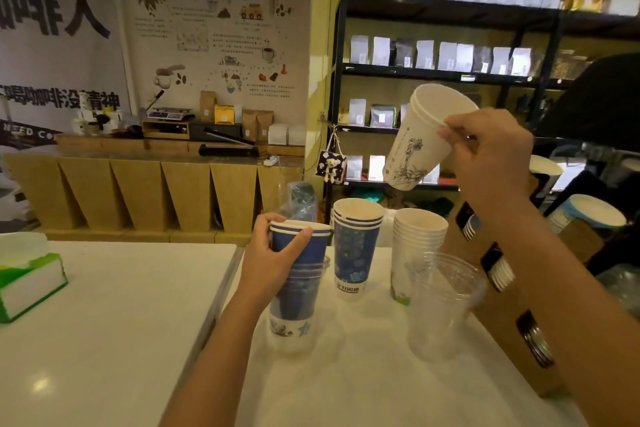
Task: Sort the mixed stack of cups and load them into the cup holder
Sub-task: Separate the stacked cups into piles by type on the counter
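My left hand (273,262) grips the mixed stack (296,291) standing on the white counter: blue paper cups nested in clear plastic cups. My right hand (488,152) holds white printed paper cups (420,146) by the rim, tilted, raised above the counter. A stack of blue paper cups (355,246) stands behind the mixed stack. A stack of white paper cups (415,239) stands to its right. Clear plastic cups (441,305) stand in front of the white stack. The brown cardboard cup holder (502,315) lies along the right, cup rims showing through its slots.
A green and white tissue box (29,282) sits at the counter's left. A seam (221,288) splits the white counter. A wooden counter with scales and bags lies behind. Black shelves (433,73) with coffee bags stand at the back right. A white lid (597,210) sits far right.
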